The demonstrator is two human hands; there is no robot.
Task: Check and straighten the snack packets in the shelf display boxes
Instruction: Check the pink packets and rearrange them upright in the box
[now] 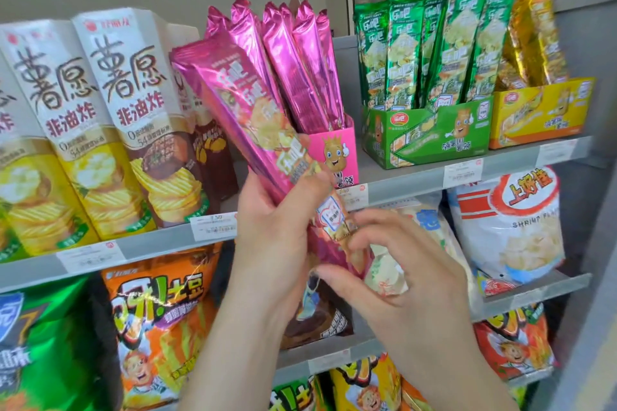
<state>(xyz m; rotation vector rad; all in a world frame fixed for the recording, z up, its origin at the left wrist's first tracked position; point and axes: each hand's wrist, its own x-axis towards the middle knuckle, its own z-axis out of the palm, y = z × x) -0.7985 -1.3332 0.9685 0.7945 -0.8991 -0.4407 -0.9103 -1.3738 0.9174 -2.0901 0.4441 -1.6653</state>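
My left hand (270, 237) grips a bundle of long pink snack packets (240, 103) near its lower end. The bundle is tilted, with its top leaning left in front of the shelf. My right hand (410, 270) curls its thumb and forefinger round the bundle's bottom end. Behind it, the pink display box (334, 150) stands on the upper shelf with several more pink packets (300, 70) upright inside, leaning slightly left.
Right of the pink box are a green display box (430, 140) and a yellow display box (541, 113), both full of upright packets. Tall hexagonal chip cartons (110, 110) stand to the left. Below the grey shelf edge (417, 183) are chip bags (507, 227).
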